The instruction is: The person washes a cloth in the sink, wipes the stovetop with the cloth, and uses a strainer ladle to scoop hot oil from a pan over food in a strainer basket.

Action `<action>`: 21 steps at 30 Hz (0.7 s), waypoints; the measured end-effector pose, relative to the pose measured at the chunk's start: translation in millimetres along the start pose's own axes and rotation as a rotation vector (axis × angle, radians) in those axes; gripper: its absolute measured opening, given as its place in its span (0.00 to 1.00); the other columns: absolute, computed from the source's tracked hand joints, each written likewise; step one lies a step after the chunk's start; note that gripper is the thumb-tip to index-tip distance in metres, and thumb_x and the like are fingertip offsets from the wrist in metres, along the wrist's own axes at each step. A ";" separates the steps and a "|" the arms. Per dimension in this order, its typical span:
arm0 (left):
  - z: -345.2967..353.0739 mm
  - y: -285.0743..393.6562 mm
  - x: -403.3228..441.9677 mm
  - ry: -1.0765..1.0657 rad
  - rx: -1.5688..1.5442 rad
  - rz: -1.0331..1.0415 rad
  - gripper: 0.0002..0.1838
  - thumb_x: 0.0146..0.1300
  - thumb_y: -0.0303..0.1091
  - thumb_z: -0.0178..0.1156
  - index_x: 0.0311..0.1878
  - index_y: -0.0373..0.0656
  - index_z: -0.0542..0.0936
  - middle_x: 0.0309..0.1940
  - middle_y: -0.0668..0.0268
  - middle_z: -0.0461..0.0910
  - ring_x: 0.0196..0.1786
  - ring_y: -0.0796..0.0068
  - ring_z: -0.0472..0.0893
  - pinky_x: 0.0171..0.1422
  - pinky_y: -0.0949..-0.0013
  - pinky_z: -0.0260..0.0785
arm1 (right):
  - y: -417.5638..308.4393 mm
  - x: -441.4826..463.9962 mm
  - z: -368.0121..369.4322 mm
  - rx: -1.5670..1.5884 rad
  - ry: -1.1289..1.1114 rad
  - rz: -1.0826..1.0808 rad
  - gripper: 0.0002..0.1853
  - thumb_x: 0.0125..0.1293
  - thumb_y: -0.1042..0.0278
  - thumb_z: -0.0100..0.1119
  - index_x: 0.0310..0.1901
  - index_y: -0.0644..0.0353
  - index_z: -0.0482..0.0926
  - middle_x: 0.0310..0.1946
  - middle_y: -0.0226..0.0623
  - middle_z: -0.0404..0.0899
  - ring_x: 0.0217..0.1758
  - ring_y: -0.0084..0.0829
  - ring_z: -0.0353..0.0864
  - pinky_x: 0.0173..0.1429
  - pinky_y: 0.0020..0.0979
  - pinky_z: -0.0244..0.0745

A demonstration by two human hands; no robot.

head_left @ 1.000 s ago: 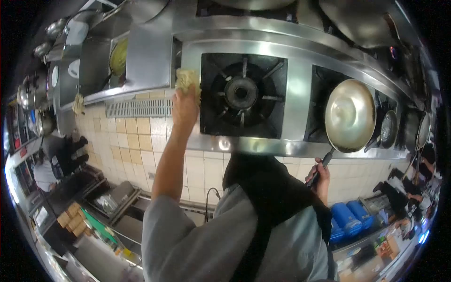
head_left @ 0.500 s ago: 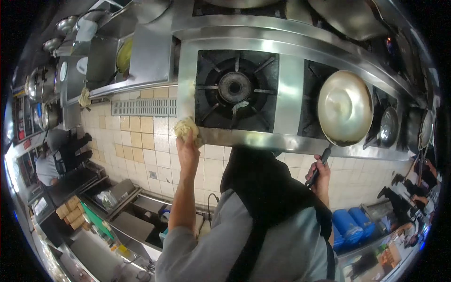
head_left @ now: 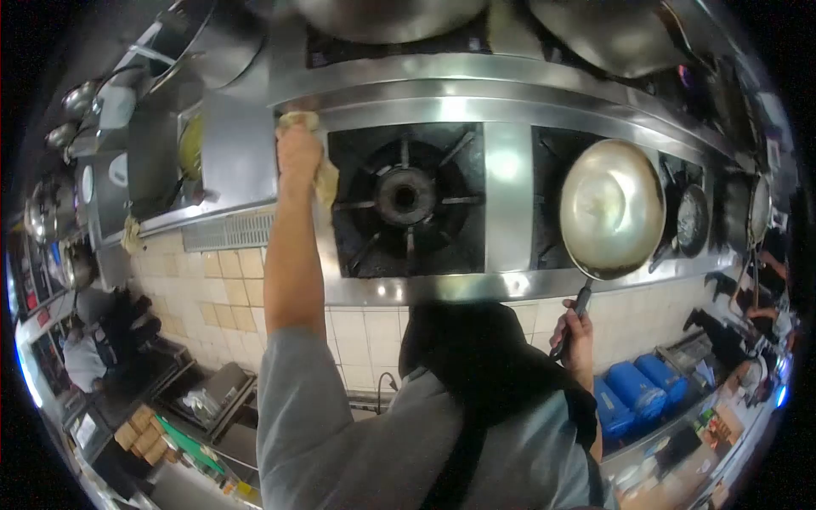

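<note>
A pale yellowish cloth (head_left: pixel 326 183) is bunched under my left hand (head_left: pixel 299 155), which presses it on the steel at the stove's back left corner. Part of the cloth hangs out beside my wrist. My right hand (head_left: pixel 575 333) is wrapped round the dark handle of a frying pan (head_left: pixel 612 208). The pan rests over the right burner with its bare, shiny inside facing up. Between my hands lies a black gas burner (head_left: pixel 405 196) with a round centre and grate arms, set in the steel stove top (head_left: pixel 508 191).
Large metal pans (head_left: pixel 605 38) stand on the range behind. A smaller dark pan (head_left: pixel 693 223) is right of mine. Blue bins (head_left: pixel 633 395) stand behind me on the right. Other people (head_left: pixel 89 340) are at far left and far right.
My left hand has moved with the cloth from the stove's front left corner to its back left corner. The view has shifted slightly. My right hand stays on the pan handle.
</note>
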State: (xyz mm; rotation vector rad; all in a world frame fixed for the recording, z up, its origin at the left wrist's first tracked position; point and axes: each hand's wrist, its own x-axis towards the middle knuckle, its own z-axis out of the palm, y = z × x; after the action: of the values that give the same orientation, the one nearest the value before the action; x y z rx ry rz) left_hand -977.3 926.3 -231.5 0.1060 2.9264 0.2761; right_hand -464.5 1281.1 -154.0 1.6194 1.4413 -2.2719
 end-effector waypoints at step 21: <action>48.8 302.1 -94.0 -0.183 -0.172 0.670 0.20 0.60 0.35 0.58 0.56 0.43 0.81 0.57 0.53 0.78 0.61 0.49 0.77 0.66 0.53 0.69 | -10.3 -0.9 -18.4 0.012 -0.083 0.072 0.18 0.76 0.62 0.54 0.60 0.62 0.69 0.25 0.31 0.71 0.19 0.24 0.71 0.21 0.29 0.69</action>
State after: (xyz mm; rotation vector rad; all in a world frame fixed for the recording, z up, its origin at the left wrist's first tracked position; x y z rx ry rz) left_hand -859.6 1222.6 -202.4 1.0263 2.5751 0.5749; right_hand -455.3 1298.8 -147.4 1.5331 1.3321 -2.2841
